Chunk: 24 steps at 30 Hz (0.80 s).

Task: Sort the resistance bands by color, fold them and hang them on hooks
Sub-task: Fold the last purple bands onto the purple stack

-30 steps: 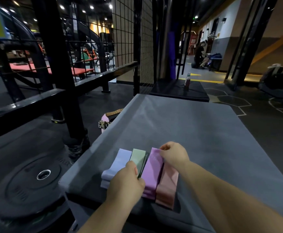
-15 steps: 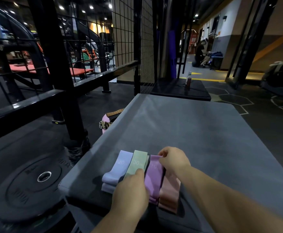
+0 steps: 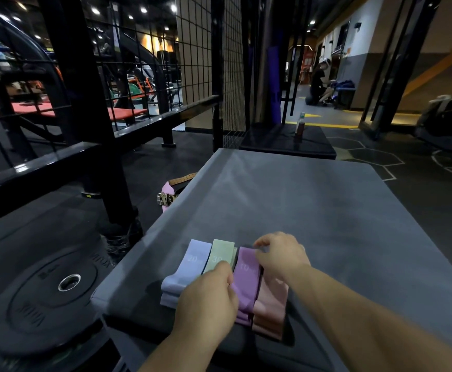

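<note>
While four folded resistance bands lie side by side near the near-left corner of the grey padded platform, both hands work over them. From left to right the row runs lavender band marked 20, green band marked 30, purple band marked 10, and pink band, each touching its neighbour and lying lengthwise away from the person. The left hand covers the near part of the green band, its fingers curled round that band and its thumb against the left edge of the purple one. The right hand sits over the far end of the pink band with fingers bent, fingertips at the far right corner of the purple band; whether it pinches either band I cannot tell. On the floor to the left lies a black weight plate, and a pink and tan belt rests just beside the platform's left edge. Beyond the platform stands a black box with a bottle upright on it, next to a wire grid panel. Far back, a person crouches by a bench.
</note>
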Each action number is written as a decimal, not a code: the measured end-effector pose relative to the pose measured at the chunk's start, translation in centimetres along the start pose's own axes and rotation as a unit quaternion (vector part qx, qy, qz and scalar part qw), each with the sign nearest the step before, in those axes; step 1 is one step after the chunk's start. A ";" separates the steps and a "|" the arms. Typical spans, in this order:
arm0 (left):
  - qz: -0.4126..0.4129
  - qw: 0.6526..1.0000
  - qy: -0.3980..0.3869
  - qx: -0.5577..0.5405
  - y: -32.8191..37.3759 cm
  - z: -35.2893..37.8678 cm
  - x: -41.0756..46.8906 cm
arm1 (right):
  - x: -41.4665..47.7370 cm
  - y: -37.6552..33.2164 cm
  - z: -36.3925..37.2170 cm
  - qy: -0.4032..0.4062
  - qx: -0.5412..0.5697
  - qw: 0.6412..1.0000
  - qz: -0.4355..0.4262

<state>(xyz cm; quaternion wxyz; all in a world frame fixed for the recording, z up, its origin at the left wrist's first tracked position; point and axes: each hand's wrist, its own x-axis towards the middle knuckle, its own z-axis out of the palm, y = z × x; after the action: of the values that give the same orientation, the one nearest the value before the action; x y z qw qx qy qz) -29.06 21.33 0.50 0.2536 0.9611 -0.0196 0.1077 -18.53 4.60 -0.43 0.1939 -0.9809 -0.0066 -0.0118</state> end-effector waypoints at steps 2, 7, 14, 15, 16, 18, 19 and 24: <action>0.042 0.999 0.030 -0.002 -0.4 0.5 0.5 | -0.3 0.4 -0.1 0.013 -0.012 1.000 -0.021; 0.175 0.984 0.022 0.003 -0.5 3.0 0.8 | -1.5 2.3 0.4 0.047 -0.005 0.997 -0.062; 0.147 0.968 -0.173 0.112 1.1 4.0 0.0 | -3.3 3.6 1.9 -0.034 0.000 0.996 -0.086; 0.147 0.966 -0.175 0.123 1.0 4.2 0.0 | -3.4 3.6 1.9 -0.042 -0.004 0.995 -0.094; 0.142 0.965 -0.173 0.133 0.7 4.6 -0.2 | -3.4 3.5 2.0 -0.048 -0.013 0.993 -0.105; 0.133 0.963 -0.168 0.164 0.4 4.7 -0.3 | -3.3 3.5 1.9 -0.056 -0.038 0.989 -0.130; 0.126 0.967 -0.170 0.144 0.2 5.0 -0.5 | -3.2 3.4 1.8 -0.062 -0.048 0.987 -0.138; 0.127 0.964 -0.185 0.144 -0.2 5.3 -1.3 | -2.8 3.7 1.4 -0.076 -0.110 0.979 -0.152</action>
<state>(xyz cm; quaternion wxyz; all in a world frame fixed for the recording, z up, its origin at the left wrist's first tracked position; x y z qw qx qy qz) -29.25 18.84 -4.37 0.0883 0.9802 -0.1727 -0.0388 -21.24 1.70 -3.20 0.0792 -0.9819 -0.1690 0.0332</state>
